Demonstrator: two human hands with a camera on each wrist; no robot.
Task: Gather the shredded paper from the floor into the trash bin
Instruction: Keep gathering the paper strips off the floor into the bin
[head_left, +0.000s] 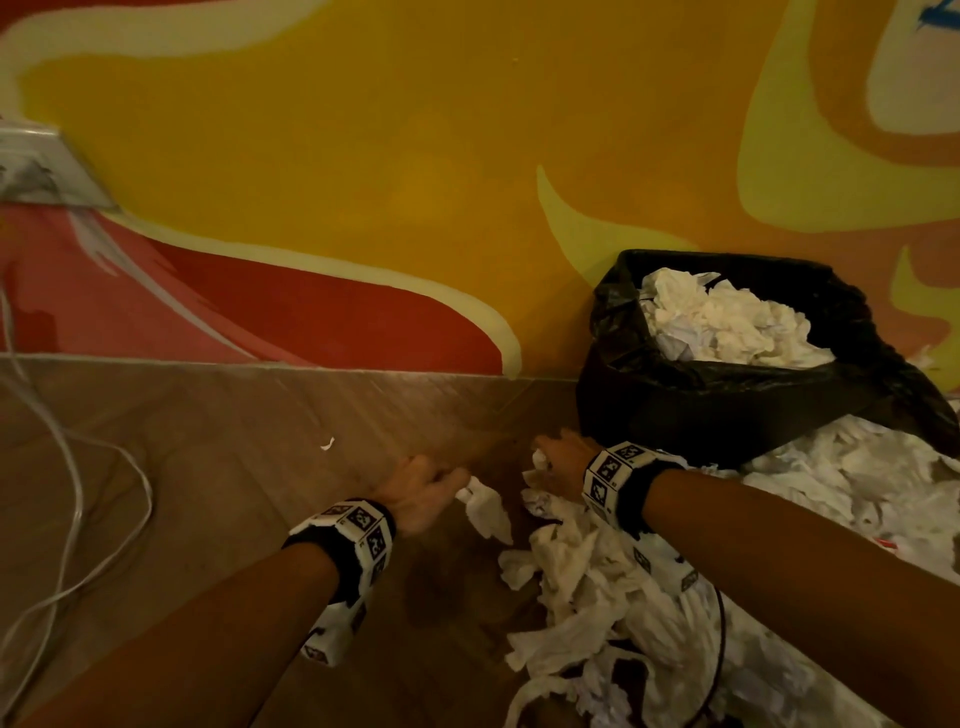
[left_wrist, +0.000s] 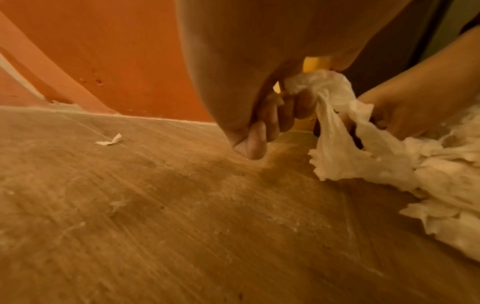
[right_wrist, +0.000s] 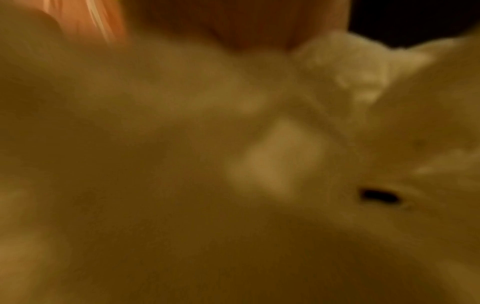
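From the head view, no brand or readable writing shows; the only markings are black-and-white square code tags on the bands round both wrists. The floor (head_left: 218, 467) is brown wood-grain, meeting a wall (head_left: 363, 156) painted in broad swirls of yellow, red, pink and cream; a white cable (head_left: 78, 493) loops over the floor at the left. The trash bin (head_left: 727, 405), lined with a black bag, stands against the wall at the right and already holds crumpled white paper. The shredded paper (head_left: 597, 587) lies heaped on the floor in front of the bin and under the right forearm; one small scrap (head_left: 327, 443) lies apart near the wall. The left hand (head_left: 421, 493) pinches a strip of paper (head_left: 485, 506) at the pile's left edge; the right hand (head_left: 558, 462) is curled round a wad of paper just beside the bin's base.

From the left wrist view, the fingers (left_wrist: 255, 142) are bent, the strip (left_wrist: 330, 123) gripped between them and trailing down to the pile (left_wrist: 441, 174); the scrap (left_wrist: 109, 140) sits on the scuffed, dusty floor (left_wrist: 182, 226) near the orange wall (left_wrist: 116, 61).

The right wrist view is heavily blurred; pale paper (right_wrist: 337, 82) fills it, and the fingers cannot be made out there.
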